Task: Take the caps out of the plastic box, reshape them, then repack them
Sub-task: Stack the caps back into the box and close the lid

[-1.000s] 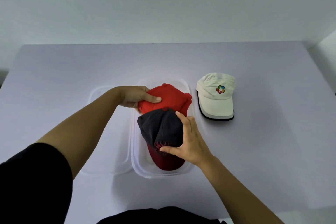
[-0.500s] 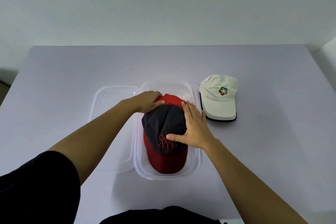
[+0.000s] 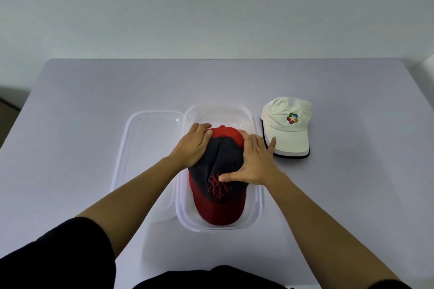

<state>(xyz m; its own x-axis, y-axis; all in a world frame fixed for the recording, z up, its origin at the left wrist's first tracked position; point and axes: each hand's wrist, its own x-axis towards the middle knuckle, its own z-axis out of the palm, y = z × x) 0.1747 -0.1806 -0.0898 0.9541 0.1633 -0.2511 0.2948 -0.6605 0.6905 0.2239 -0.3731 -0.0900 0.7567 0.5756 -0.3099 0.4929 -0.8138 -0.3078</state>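
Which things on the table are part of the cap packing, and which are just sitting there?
Part of the job:
- dark cap with red brim, under both hands, the left hand and the right hand
- red cap beneath it
- plastic box holding both
- white cap, beside the box, not packed yet

Just sitting there:
- clear lid, left of the box

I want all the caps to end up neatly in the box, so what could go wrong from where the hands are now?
1. Both the left hand and right hand press flat on the dark cap stacked over the red cap; pushing too hard may crease the crowns again.
2. The white cap lies on the table beside the plastic box, and the stack already looks high, so it may not fit.
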